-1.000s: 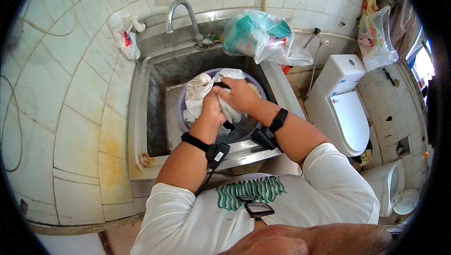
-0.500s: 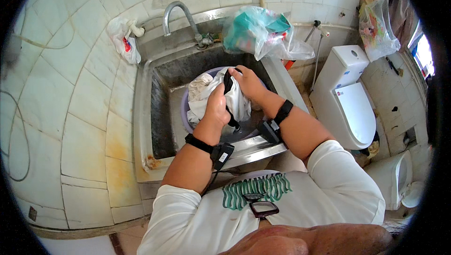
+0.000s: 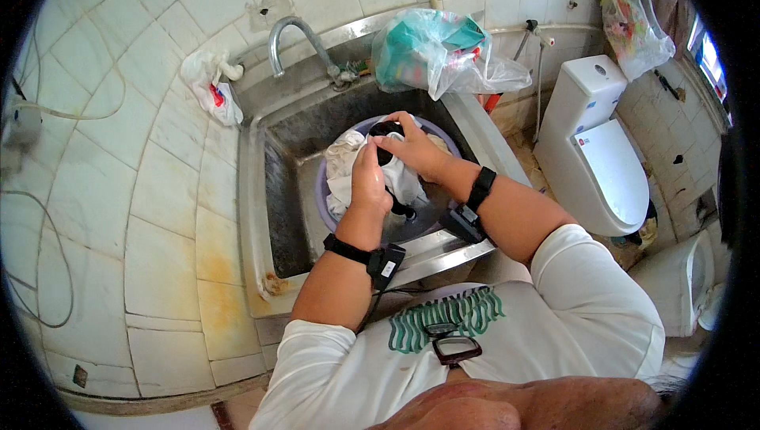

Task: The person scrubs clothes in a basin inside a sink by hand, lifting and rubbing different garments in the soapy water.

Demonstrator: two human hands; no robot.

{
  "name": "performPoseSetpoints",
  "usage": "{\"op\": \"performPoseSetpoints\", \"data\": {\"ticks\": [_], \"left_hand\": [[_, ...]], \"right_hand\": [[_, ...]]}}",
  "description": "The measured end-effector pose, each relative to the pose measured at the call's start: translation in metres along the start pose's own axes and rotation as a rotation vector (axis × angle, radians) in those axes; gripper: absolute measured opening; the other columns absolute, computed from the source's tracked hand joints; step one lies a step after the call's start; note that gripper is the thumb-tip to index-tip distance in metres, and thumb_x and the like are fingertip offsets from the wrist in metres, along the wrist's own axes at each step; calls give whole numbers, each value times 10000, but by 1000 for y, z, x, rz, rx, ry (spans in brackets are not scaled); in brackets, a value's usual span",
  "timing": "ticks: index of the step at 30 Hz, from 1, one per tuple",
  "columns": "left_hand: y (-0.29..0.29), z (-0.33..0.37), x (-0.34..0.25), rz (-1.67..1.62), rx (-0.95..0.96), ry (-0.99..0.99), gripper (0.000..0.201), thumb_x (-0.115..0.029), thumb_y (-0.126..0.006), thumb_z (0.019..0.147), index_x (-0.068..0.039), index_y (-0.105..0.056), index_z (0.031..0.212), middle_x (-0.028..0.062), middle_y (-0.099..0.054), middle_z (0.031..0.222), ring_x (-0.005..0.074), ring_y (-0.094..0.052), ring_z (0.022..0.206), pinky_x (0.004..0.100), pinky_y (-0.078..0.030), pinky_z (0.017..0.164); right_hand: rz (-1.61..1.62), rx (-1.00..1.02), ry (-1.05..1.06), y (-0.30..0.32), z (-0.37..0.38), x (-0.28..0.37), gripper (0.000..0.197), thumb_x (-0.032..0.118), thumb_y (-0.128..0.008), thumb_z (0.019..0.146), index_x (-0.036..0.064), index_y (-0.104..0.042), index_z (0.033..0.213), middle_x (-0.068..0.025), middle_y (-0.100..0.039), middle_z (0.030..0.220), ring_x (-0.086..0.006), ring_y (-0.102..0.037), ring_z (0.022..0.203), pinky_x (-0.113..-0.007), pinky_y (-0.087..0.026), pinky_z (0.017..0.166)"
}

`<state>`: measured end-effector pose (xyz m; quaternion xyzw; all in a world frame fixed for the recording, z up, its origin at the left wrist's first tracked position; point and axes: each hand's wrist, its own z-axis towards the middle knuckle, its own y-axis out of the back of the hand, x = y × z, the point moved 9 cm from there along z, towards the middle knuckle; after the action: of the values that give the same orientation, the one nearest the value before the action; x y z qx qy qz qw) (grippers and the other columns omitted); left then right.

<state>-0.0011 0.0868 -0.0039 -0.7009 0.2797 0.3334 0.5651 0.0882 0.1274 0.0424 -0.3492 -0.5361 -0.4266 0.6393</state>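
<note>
Now we see the black cloth (image 3: 388, 131) bunched at the fingertips, where half a second ago it stretched upright between our hands. Our right hand (image 3: 416, 150) grips it narrowly; our left hand (image 3: 370, 182) presses alongside, its finger hold hidden. White cloth (image 3: 404, 184) hangs below, inside the purple basin (image 3: 321, 192).

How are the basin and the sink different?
The basin is purple, while the sink is grey metal. The basin is round; the sink has corners. The basin is smaller and sits inside the sink, which is bigger. Both are open on top.
</note>
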Motion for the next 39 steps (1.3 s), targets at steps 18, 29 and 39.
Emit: {"op": "performPoseSetpoints", "data": {"ticks": [18,29,39], "left_hand": [[-20,-12,18,109,40,214,393,-334,-348,971,-53,-515,1187,106,-601,1149,284,-595,1009,450,-479,868],[-5,-10,9,232,-26,184,340,-35,-430,856,-52,-544,1176,103,-624,1054,263,-620,911,359,-507,769],[-7,-20,20,1269,164,240,417,-56,-670,764,-1,-571,1166,102,-647,1003,216,-593,845,351,-476,705]], "right_hand": [[-490,-141,261,21,5,22,332,309,-543,906,-18,-593,917,-257,-607,823,-399,-595,800,-442,-456,694],[762,112,-214,16,10,12,253,349,-542,925,96,-546,928,-32,-592,792,-150,-575,699,-321,-488,637],[1021,483,-343,11,-3,39,314,374,-506,932,87,-578,828,-56,-619,719,-168,-606,593,-301,-513,551]]}}
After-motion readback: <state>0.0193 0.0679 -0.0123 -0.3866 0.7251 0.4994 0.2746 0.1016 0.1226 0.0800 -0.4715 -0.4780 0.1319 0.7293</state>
